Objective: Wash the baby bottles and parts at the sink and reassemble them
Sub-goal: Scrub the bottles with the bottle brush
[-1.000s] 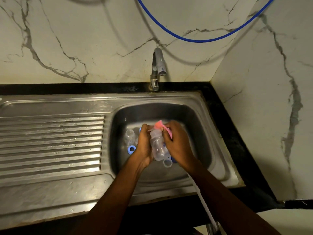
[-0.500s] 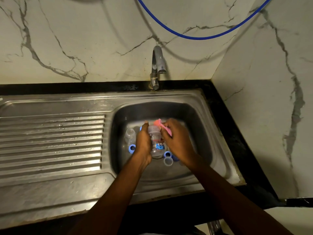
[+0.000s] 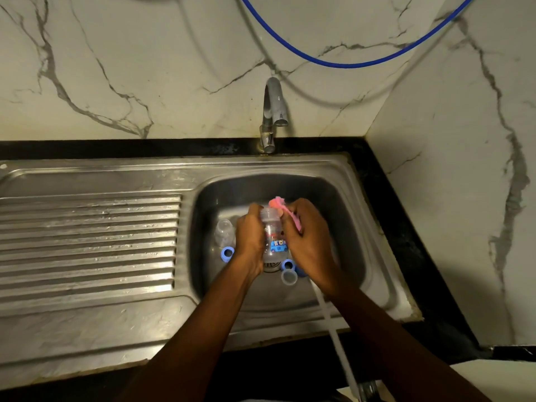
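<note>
A steel sink [image 3: 377, 256] is set into a black counter [image 3: 406, 227], with its bowl directly below the tap [image 3: 272, 111]. A ribbed draining board [image 3: 87, 242] is seen to the left of the tap, and its metal is streaked with wet marks. White marbled wall [image 3: 145, 68] is seen behind the tap and again to its right, where the corner turns. A blue hose [image 3: 348, 63] is hung in a loop above the tap.

Below the tap, over the bowl, a clear bottle [image 3: 272, 236] with a blue picture is gripped by the left hand [image 3: 249, 242], whose fingers are curled round it. A pink brush [image 3: 280, 203] is pinched in the right hand [image 3: 310, 242], and its head is held at the bottle's neck. A second bottle [image 3: 224, 229] and a blue ring [image 3: 227, 253] lie on the bowl floor, below and left of the tap. Another ring [image 3: 288, 265] and a clear cap [image 3: 289, 277] lie just under the held bottle. A white tube [image 3: 333, 329] (or a handle, which cannot be told) is seen running from under the right wrist towards the near edge.

Compared with a second ago, the bottle has been turned so that its picture now faces up. The grips are unchanged.
</note>
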`<state>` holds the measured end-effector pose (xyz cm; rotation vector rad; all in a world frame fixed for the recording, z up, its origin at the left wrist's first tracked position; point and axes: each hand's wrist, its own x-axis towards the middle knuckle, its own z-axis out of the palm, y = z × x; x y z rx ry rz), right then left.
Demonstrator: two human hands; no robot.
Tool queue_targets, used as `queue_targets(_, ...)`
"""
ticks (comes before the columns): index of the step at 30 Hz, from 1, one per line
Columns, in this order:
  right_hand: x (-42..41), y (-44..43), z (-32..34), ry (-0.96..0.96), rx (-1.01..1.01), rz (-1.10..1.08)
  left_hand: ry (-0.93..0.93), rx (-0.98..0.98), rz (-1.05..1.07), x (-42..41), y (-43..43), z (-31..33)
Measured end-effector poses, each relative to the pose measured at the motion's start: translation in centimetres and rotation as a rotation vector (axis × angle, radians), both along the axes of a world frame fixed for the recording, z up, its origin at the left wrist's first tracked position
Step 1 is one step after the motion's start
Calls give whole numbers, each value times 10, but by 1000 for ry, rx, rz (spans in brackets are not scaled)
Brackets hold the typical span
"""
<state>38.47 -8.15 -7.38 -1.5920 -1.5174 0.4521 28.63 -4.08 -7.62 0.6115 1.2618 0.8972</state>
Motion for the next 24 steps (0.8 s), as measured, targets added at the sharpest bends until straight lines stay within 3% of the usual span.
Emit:
queue_targets(3,-12,2,6,-76,71,87,12,63,-25,3,0,3)
queue_targets(6,-13,11,8,-143,20,27,-55,57,-18,4,-6,1)
queue_targets(10,-21,6,1,-195,21,107,-23,45,16,-1,-3,-10)
queue_targets(22,-14,17,1,-61,-35,-150,-88,1,-14,-8,-2,-6)
queue_targets(24,-19,11,-2,-43,-42,-102,-70,-8,-3,-9,-1,-9)
